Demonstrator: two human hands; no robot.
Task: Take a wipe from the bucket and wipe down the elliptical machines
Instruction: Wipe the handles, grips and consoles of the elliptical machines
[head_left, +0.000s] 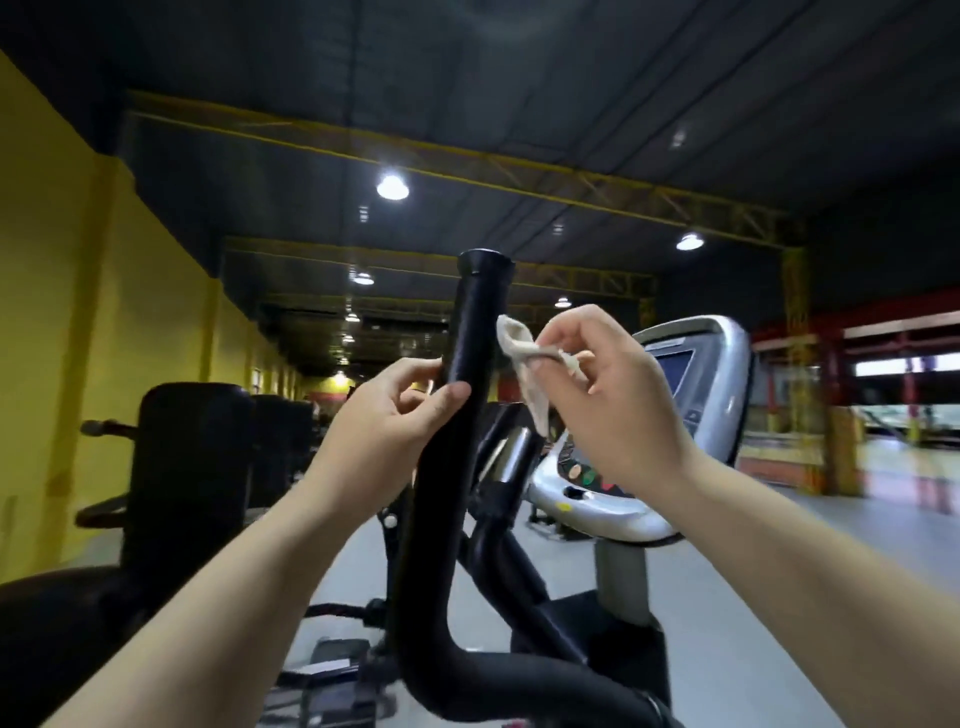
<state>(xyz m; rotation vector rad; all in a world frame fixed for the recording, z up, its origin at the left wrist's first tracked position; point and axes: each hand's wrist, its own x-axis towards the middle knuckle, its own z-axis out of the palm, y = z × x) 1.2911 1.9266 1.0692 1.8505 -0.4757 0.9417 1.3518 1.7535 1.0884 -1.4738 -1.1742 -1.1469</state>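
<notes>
This is a gym hall. An elliptical machine (524, 618) with a handlebar (467, 332) and silver console (696, 374) stands close by. More black machines (187, 467) line the yellow wall (52, 260), and lamps (392, 186) hang from the high dark ceiling (519, 104).

No text reads clearly; the elliptical console (693, 382) (blurred) perhaps bears labels.

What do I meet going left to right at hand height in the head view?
In order: left hand → black handlebar → wipe → right hand → silver console.
</notes>
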